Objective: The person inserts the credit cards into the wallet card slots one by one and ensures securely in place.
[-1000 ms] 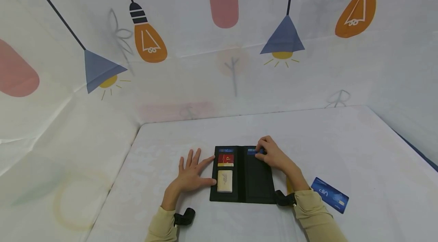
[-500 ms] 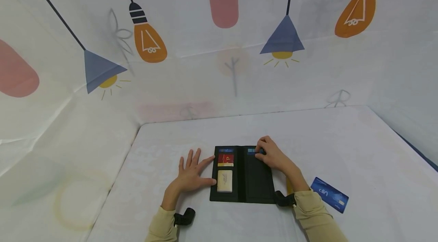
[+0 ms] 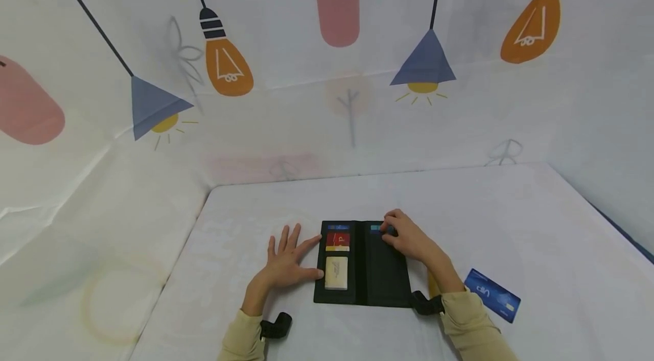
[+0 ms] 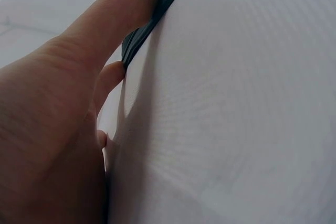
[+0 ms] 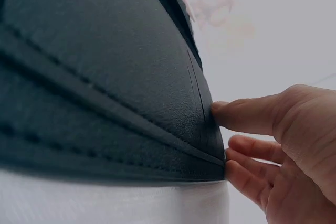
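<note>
An unfolded black wallet (image 3: 385, 276) lies on the white table. Its left panel holds a blue card (image 3: 338, 227), a red card (image 3: 337, 240) and a beige card (image 3: 335, 273). My left hand (image 3: 285, 267) is spread out, thumb and index fingertips against the wallet's left edge; the left wrist view shows the thumb (image 4: 113, 17) touching that edge. At the top of the right panel, a blue card's strip (image 3: 375, 228) peeks from the pocket. My right hand (image 3: 409, 236) pinches there, fingers covering the strip's right end. In the right wrist view its thumb (image 5: 252, 113) meets the wallet's top edge.
A blue VIP card (image 3: 493, 295) lies on the table right of the right forearm. Something yellow (image 3: 433, 286) shows partly behind the right wrist. A printed cloth wall (image 3: 357, 122) rises behind the table.
The right thumb has shifted slightly at the pocket top. The whole head view has moved down a little. The left hand stays in place against the wallet.
</note>
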Demonstrator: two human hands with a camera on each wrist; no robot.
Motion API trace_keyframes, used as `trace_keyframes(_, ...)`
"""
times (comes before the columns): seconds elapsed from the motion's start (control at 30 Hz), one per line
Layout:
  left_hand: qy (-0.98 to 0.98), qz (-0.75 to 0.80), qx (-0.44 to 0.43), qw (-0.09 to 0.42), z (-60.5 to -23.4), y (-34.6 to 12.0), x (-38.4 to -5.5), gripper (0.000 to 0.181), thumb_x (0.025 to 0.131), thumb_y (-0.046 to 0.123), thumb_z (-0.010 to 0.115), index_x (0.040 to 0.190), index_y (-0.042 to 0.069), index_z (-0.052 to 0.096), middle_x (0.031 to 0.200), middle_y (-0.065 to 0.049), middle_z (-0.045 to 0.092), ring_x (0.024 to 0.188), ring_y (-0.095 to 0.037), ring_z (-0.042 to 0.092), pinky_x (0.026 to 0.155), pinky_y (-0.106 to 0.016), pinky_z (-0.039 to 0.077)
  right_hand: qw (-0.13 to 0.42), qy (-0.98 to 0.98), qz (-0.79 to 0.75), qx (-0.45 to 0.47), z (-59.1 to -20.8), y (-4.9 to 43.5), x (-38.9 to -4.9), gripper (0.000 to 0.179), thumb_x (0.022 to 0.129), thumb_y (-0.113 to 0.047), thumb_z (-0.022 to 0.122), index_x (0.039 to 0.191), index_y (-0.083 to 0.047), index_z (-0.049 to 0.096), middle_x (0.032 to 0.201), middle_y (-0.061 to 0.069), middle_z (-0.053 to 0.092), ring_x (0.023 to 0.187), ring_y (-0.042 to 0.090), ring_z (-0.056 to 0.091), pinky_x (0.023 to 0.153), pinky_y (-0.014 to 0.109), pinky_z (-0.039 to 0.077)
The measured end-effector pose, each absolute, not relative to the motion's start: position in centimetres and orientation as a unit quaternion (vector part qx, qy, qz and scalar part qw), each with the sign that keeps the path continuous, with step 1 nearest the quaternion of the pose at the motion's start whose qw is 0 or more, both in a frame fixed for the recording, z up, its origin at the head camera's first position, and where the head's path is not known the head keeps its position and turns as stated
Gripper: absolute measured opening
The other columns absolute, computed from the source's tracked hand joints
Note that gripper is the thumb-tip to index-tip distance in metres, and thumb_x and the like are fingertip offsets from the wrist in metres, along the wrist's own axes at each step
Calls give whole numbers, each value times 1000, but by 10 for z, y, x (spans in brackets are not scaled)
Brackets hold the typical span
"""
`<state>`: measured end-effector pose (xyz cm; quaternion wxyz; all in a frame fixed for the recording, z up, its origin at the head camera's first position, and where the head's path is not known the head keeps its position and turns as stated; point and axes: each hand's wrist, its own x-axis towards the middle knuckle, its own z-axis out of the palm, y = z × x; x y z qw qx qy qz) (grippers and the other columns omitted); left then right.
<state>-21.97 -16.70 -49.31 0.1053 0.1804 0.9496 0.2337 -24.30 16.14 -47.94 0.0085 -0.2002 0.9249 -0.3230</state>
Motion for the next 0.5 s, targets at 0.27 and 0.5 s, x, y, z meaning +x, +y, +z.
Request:
trace_keyframes(0.27, 952, 229, 173, 103, -496, -167, -219, 81, 80, 60, 72, 150, 32, 43, 166, -16, 6, 151, -40, -9, 114, -65, -13, 34, 928, -302, -215, -477, 167, -235, 20, 93, -6, 66, 112, 0, 66, 135, 30, 49, 128, 49, 44, 105, 60, 38)
trace_keyframes(0.5, 954, 221, 178, 97, -492, -166, -218, 80, 81, 59, 72, 150, 30, 43, 165, -18, 7, 151, -42, -6, 114, -67, -9, 49, 933, -279, -223, -470, 172, -226, 29, 94, -6, 63, 122, 1, 62, 141, 33, 45, 131, 51, 42, 105, 61, 38)
